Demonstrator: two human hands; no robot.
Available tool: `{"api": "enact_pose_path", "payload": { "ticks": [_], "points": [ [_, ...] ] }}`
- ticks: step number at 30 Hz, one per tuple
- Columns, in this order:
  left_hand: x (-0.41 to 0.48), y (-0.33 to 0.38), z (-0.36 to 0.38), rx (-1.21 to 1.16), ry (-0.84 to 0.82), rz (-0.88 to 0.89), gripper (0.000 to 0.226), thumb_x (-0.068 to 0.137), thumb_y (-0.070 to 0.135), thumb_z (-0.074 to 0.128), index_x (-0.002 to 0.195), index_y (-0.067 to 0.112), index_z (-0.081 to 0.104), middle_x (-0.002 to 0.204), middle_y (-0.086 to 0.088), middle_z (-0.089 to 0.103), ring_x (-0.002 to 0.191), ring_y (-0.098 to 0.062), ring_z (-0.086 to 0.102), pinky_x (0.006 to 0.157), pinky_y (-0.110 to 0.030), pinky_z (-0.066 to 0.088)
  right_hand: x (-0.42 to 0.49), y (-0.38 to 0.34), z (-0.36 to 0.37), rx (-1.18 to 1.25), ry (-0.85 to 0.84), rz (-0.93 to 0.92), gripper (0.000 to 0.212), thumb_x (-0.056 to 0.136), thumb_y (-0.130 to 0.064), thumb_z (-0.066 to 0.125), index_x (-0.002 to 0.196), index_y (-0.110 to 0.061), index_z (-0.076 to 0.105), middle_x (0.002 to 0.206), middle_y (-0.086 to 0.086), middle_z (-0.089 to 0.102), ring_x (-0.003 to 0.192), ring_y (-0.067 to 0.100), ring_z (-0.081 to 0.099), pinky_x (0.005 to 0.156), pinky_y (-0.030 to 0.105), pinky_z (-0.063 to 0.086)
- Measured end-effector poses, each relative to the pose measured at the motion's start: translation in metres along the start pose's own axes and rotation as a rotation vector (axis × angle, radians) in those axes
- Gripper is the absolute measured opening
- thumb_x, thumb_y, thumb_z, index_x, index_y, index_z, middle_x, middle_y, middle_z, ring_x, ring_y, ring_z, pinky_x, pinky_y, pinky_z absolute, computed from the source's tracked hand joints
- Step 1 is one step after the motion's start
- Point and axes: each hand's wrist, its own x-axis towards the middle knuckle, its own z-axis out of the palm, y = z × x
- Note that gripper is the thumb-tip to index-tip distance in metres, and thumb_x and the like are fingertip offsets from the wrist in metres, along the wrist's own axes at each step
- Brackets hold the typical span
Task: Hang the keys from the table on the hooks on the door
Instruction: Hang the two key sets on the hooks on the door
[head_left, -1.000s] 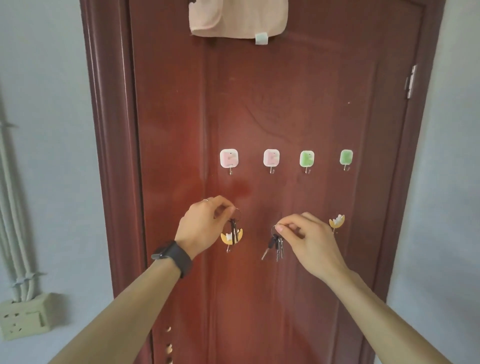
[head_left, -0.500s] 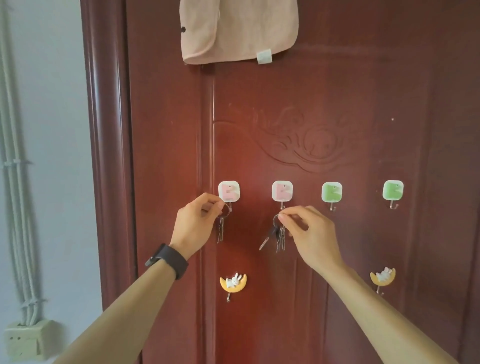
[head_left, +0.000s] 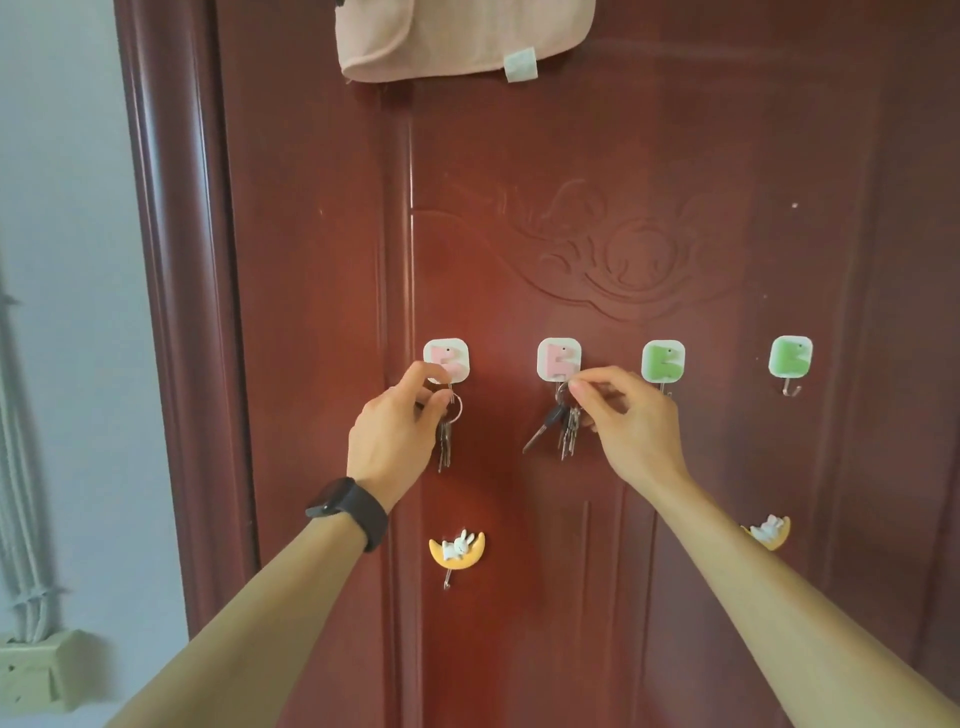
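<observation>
left hand (head_left: 395, 431) pinched on small keys (head_left: 445, 441) | right hand (head_left: 631, 415) pinched on big bunch (head_left: 561, 426) | rings to be seated under pink hooks (head_left: 445, 358) before release

Single head view, close, straight at the door (head_left: 675, 156).

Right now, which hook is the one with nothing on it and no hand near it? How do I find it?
Find the dark red door and its row of four square hooks. The free one is the green hook at the far right. Its neighbour is green too, but the right hand hides that one's hook.
</observation>
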Motion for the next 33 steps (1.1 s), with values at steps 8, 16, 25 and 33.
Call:
{"api": "enact_pose_path", "payload": {
  "ticks": [8, 16, 25, 33],
  "points": [
    [-0.018, -0.013, 0.01, 0.164, 0.19, 0.13, 0.015, 0.089, 0.03, 0.062, 0.102, 0.03, 0.071, 0.117, 0.006, 0.056, 0.106, -0.021, 0.05, 0.085, -0.043, 0.049, 0.003, 0.003, 0.001, 0.02, 0.011, 0.021, 0.008, 0.089, -0.034, 0.068, 0.085, -0.038, 0.073, 0.088, -0.002, 0.073, 0.068, 0.012, 0.07, 0.078, 0.041, 0.061],
    [-0.011, -0.043, 0.014, 0.478, 0.085, 0.183, 0.065, 0.101, 0.042, 0.033, 0.159, 0.039, 0.004, 0.169, 0.007, -0.002, 0.155, -0.017, -0.011, 0.122, -0.059, 0.003, 0.008, 0.002, 0.01, 0.047, -0.013, 0.03, 0.009, 0.088, -0.032, 0.069, 0.085, -0.039, 0.075, 0.086, -0.004, 0.073, 0.066, 0.011, 0.07, 0.078, 0.044, 0.061],
    [-0.009, -0.053, 0.018, 0.536, 0.039, 0.191, 0.062, 0.104, 0.044, 0.022, 0.158, 0.038, -0.008, 0.164, 0.014, -0.022, 0.152, -0.015, -0.022, 0.121, -0.058, -0.003, -0.002, 0.004, 0.02, 0.112, 0.077, 0.017, 0.009, 0.09, -0.032, 0.068, 0.089, -0.04, 0.071, 0.08, -0.008, 0.075, 0.06, 0.009, 0.074, 0.074, 0.041, 0.062],
    [-0.007, -0.055, 0.016, 0.544, 0.026, 0.197, 0.061, 0.105, 0.045, 0.021, 0.157, 0.038, -0.011, 0.165, 0.011, -0.019, 0.153, -0.016, -0.021, 0.121, -0.057, -0.003, -0.012, 0.026, 0.028, -0.058, 0.121, -0.066, 0.022, 0.092, -0.02, 0.066, 0.09, -0.042, 0.066, 0.085, -0.011, 0.072, 0.076, 0.008, 0.071, 0.077, 0.022, 0.055]
  ]
}}
